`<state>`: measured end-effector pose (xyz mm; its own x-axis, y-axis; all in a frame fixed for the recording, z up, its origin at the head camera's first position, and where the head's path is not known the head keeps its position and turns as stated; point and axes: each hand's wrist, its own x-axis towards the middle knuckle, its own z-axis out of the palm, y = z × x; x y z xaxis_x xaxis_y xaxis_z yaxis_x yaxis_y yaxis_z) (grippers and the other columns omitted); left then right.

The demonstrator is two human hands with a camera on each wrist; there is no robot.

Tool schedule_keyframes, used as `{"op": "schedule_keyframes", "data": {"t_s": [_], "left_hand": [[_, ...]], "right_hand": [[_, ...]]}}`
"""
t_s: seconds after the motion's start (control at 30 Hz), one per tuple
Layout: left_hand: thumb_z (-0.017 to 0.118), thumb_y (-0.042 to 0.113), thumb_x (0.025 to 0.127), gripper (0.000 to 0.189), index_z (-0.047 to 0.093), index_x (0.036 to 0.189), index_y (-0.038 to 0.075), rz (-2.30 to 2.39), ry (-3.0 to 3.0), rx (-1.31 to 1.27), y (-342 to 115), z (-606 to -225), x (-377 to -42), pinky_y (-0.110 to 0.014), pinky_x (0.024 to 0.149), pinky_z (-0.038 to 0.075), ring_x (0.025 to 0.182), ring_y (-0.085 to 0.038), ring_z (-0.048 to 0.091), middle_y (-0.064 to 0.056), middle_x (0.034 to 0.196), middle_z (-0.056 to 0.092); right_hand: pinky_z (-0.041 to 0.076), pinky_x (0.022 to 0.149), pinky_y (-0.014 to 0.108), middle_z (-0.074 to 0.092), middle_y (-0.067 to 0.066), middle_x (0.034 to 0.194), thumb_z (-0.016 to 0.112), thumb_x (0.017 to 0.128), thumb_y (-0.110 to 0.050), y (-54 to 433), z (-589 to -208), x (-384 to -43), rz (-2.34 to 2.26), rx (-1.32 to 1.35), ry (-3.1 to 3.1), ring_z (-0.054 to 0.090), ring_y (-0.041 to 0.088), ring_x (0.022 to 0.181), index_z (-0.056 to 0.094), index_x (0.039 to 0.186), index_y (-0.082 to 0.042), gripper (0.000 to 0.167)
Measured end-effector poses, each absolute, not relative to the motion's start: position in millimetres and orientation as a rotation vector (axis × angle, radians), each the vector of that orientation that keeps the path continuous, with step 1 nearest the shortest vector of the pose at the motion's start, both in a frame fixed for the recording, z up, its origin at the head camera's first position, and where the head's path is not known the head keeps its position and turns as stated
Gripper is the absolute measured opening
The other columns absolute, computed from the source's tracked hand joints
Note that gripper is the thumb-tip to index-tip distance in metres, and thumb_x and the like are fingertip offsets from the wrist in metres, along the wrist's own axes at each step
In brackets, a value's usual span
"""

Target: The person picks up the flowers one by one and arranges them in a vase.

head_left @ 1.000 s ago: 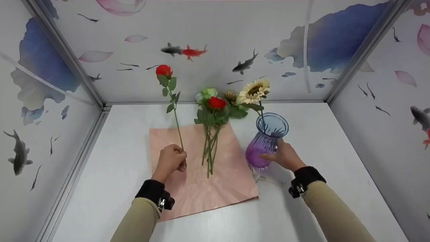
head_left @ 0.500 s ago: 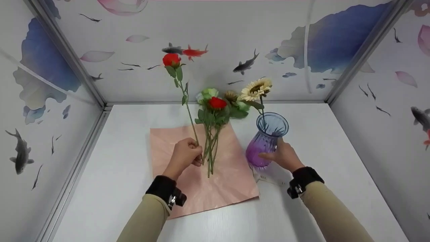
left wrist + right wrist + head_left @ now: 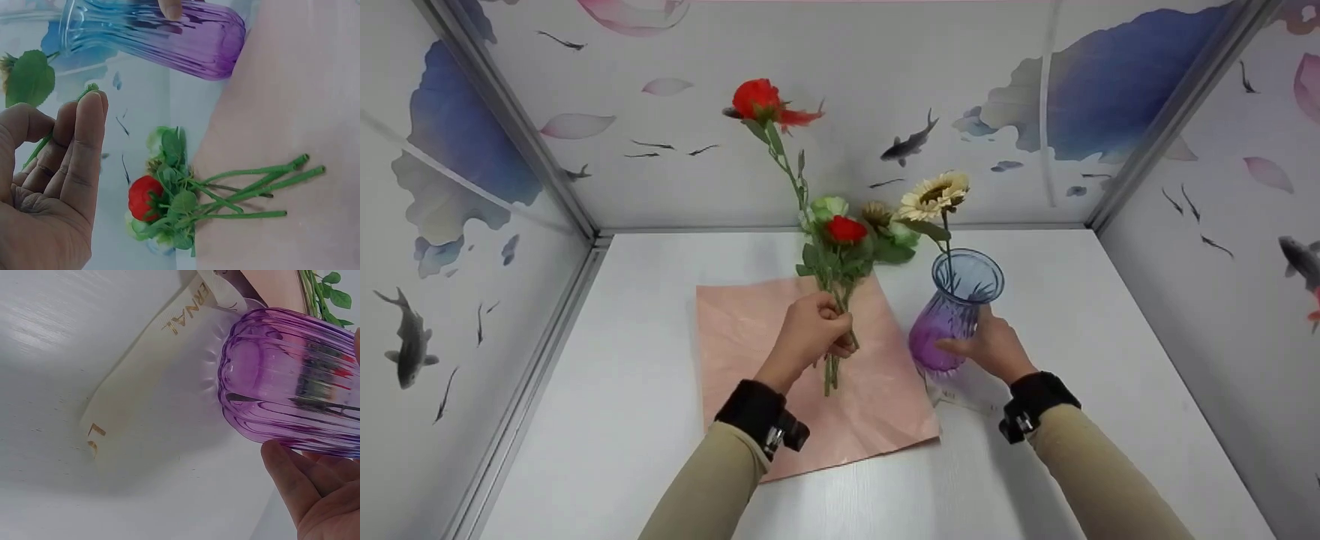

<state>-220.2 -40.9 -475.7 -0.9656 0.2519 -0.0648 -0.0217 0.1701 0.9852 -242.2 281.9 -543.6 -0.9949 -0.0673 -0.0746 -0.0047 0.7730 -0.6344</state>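
My left hand (image 3: 814, 330) pinches the stem of a red rose (image 3: 757, 101) near its lower end, the bloom held high and leaning left. In the left wrist view the stem's cut end pokes out above the fingertips (image 3: 90, 107). Behind this hand, a bunch with another red rose (image 3: 846, 229) and green-white blooms lies with its stems (image 3: 259, 185) over pink paper (image 3: 750, 322). My right hand (image 3: 997, 349) grips the side of a blue-to-purple glass vase (image 3: 937, 334). A cream sunflower (image 3: 936, 196) stands in the vase, its stem showing through the glass.
A cream ribbon with gold lettering (image 3: 146, 365) lies on the white table (image 3: 645, 360) beneath and beside the vase. Printed panels (image 3: 855, 60) with fish and lotus shapes wall in the back and both sides. More blooms (image 3: 896, 236) sit at the back edge.
My left hand has moved right with the red rose, from the left part of the paper to over the bunch's stems, and the bloom has risen. My right hand stays on the vase.
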Motion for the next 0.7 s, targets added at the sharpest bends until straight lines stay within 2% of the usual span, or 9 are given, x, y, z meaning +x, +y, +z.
{"op": "schedule_keyframes", "data": {"t_s": [0.3, 0.5, 0.7], "left_hand": [[0.059, 0.012, 0.101, 0.013, 0.062, 0.096, 0.0, 1.926, 2.12, 0.259, -6, -456, -224, -0.038, 0.068, 0.062, 0.072, -0.03, 0.075, -0.017, 0.08, 0.074], [0.064, 0.014, 0.101, 0.012, 0.065, 0.098, 0.002, 1.966, 2.101, 0.244, 14, -445, -227, -0.037, 0.068, 0.062, 0.075, -0.028, 0.076, -0.016, 0.082, 0.074], [0.064, 0.015, 0.103, 0.012, 0.065, 0.102, 0.003, 1.972, 2.111, 0.26, 30, -438, -233, -0.035, 0.068, 0.062, 0.079, -0.029, 0.076, -0.016, 0.086, 0.073]], "right_hand": [[0.045, 0.107, 0.059, 0.054, 0.035, 0.14, 0.087, 0.077, -0.052, 281, -544, -243, -1.04, -0.019, 2.84, 0.057, 0.049, 0.126, 0.006, 0.161, 0.0, 0.127], [0.042, 0.109, 0.061, 0.049, 0.034, 0.146, 0.086, 0.077, -0.054, 281, -543, -243, -1.048, 0.019, 2.806, 0.053, 0.049, 0.131, 0.006, 0.161, -0.002, 0.127], [0.042, 0.108, 0.062, 0.05, 0.033, 0.146, 0.087, 0.079, -0.048, 281, -544, -243, -1.063, -0.025, 2.831, 0.054, 0.049, 0.13, 0.005, 0.162, -0.006, 0.124]]}}
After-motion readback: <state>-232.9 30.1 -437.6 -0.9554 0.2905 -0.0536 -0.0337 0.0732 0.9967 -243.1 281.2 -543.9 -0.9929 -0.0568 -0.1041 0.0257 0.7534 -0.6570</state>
